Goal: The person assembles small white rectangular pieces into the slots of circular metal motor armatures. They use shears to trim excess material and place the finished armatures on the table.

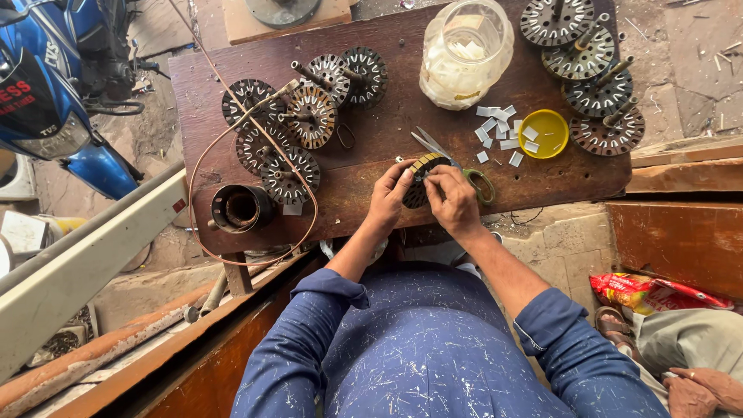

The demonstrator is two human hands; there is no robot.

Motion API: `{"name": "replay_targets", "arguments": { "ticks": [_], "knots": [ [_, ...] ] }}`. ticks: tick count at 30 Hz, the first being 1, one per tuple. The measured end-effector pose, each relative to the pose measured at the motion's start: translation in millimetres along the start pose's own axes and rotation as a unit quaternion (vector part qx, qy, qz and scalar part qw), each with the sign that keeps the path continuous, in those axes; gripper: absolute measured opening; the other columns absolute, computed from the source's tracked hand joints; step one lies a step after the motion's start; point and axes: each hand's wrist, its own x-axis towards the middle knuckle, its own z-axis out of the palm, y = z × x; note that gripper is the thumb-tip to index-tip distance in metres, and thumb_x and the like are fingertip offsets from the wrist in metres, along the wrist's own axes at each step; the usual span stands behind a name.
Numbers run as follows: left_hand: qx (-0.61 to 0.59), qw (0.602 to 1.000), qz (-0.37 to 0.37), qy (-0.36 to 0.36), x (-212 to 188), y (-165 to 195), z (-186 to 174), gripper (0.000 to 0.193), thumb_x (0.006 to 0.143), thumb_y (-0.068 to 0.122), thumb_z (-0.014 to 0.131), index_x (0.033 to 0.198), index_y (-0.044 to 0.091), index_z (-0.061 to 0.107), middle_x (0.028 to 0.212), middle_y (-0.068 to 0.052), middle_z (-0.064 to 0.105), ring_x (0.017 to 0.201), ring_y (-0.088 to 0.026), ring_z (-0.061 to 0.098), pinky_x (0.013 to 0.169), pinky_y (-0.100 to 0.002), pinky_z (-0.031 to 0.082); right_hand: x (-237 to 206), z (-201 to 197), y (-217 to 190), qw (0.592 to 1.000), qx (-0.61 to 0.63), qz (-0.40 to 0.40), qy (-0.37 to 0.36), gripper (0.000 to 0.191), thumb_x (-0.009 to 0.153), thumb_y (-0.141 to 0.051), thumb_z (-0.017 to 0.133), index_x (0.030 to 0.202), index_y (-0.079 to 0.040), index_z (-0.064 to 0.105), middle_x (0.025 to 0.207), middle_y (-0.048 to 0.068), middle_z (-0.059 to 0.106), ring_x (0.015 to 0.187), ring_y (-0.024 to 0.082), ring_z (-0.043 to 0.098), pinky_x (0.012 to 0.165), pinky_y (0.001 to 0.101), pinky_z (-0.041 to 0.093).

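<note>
Left hand [389, 197] and right hand [453, 197], fingers pinched, hold one round slotted metal stator core [420, 179]; five similar cores [280, 131] left; four [592, 70] right.

A dark wooden workbench [371, 46] is set on a dusty, littered stone floor [689, 46] in daylight. A blue motorcycle [54, 85] is parked at the upper left, beside a pale beam [85, 263].
</note>
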Motion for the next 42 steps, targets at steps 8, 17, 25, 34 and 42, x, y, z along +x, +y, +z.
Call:
{"name": "replay_targets", "arguments": {
  "ticks": [8, 17, 25, 34, 42],
  "knots": [
    [-0.02, 1.0, -0.018, -0.005, 0.7, -3.0, -2.1, 0.034, 0.109, 0.021, 0.055, 0.135, 0.0, 0.062, 0.118, -0.008, 0.07, 0.107, -0.013, 0.065, 0.095, -0.029, 0.054, 4.3, 14.2, -4.9, 0.995, -0.008, 0.083, 0.052, 0.01, 0.088, -0.003, 0.076, 0.085, 0.003, 0.069, 0.093, 0.016, 0.073, 0.084, 0.028, 0.073, 0.075, 0.038, 0.059],
    [-0.001, 0.999, -0.045, -0.008, 0.6, 3.7, -2.8, 0.04, 0.107, 0.028, 0.055, 0.137, 0.002, 0.061, 0.119, -0.01, 0.071, 0.109, -0.017, 0.067, 0.095, -0.033, 0.056, 5.0, -3.5, 5.9, 0.996, -0.003, 0.084, -0.018, 0.011, 0.091, -0.01, 0.08, 0.093, 0.001, 0.076, 0.101, 0.017, 0.076, 0.088, 0.026, 0.075, 0.076, 0.0347, 0.061],
    [-0.012, 0.999, -0.024, -0.017, -0.6, 3.8, -2.1, 0.039, 0.109, 0.027, 0.055, 0.136, 0.001, 0.061, 0.12, -0.01, 0.071, 0.111, -0.016, 0.066, 0.097, -0.032, 0.055, 5.5, -2.9, 4.3, 0.997, -0.013, -0.061, -0.042, 0.008, 0.093, -0.003, 0.074, 0.092, 0.003, 0.07, 0.102, 0.017, 0.074, 0.091, 0.027, 0.074, 0.079, 0.0358, 0.062],
    [-0.006, 1.0, -0.017, -0.019, -0.2, 1.3, -3.6, 0.038, 0.109, 0.025, 0.054, 0.136, 0.0, 0.061, 0.12, -0.009, 0.07, 0.11, -0.015, 0.066, 0.096, -0.031, 0.054, 6.3, 9.8, -14.4, 0.998, -0.017, 0.05, 0.027, 0.007, 0.093, -0.002, 0.078, 0.093, 0.001, 0.072, 0.099, 0.015, 0.074, 0.089, 0.029, 0.073, 0.078, 0.0377, 0.059],
    [0.0, 1.0, -0.017, -0.022, 1.1, 0.1, -4.4, 0.038, 0.109, 0.025, 0.055, 0.137, 0.0, 0.062, 0.121, -0.009, 0.07, 0.111, -0.014, 0.066, 0.098, -0.03, 0.053, 2.6, 1.3, -4.8, 0.999, -0.042, 0.018, 0.012, 0.017, 0.092, -0.004, 0.079, 0.108, -0.001, 0.076, 0.1, 0.017, 0.077, 0.087, 0.027, 0.077, 0.076, 0.0343, 0.062]
  ]
}}
